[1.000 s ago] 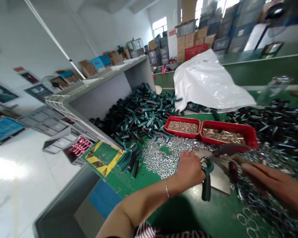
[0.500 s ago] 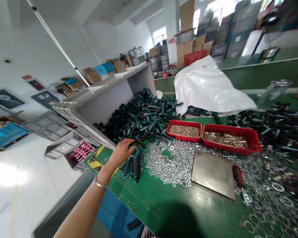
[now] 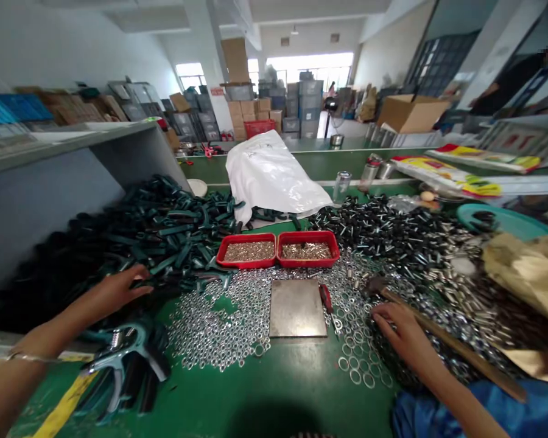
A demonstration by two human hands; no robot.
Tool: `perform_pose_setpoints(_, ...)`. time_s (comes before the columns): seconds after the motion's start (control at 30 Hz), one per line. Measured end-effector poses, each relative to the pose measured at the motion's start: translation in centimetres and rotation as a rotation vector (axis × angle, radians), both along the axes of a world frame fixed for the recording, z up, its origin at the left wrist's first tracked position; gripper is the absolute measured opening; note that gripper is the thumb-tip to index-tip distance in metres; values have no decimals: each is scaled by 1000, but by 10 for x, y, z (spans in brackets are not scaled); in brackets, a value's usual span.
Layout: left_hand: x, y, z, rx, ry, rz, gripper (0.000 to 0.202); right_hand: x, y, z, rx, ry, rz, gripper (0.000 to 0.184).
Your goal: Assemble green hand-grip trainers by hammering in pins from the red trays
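My left hand [image 3: 119, 291] is over the edge of a heap of dark green and black plastic handles [image 3: 173, 228], fingers apart and nothing visible in them. Just below it, several spring clamps [image 3: 130, 353] lie bunched, with a metal spring showing on the top one. On the other side, my right hand [image 3: 399, 325] rests with fingers loosely stretched on small metal parts, beside a wooden-handled hammer [image 3: 456, 344]. Between the hands lie a square steel plate [image 3: 298, 308], a red-handled tool [image 3: 325, 298] and many small metal rings [image 3: 228, 334].
Two red trays [image 3: 308, 263] of small metal pins stand behind the plate. A white sack [image 3: 274, 176] sits farther back. Black parts with metal pins [image 3: 369, 225] are heaped at right. A grey crate [image 3: 141, 149] lies on its side at left; a glass [image 3: 342, 185] stands behind.
The view has swung to the right, bringing my right hand and the hammer into sight. My left hand has come off the bunched clamps toward the heap of handles.
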State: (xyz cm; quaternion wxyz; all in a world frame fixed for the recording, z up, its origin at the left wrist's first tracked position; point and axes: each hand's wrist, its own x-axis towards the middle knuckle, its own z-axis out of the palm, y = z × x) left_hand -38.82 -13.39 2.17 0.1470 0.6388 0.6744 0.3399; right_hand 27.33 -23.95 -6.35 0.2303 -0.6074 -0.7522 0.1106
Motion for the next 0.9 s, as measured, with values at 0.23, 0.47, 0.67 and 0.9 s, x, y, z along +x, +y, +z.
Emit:
perform_pose_setpoints(0.23, 141, -52, 50, 376, -939, 29, 23, -25, 80, 18, 66, -269, -66, 27)
perform_pose_setpoints(0.47, 267, -73, -9, -129, -570, -303, 58, -41, 121, -11, 114, -344, -209, 34)
perform_pose_setpoints(0.67, 251, -42, -46, -354, 600, -273, 48, -29, 124, -18, 184, 382, -260, 35)
perform_pose_setpoints(0.9, 257, -25, -58, -366, 783, -352, 34, -57, 103, 24, -439, 1196, 53, 38)
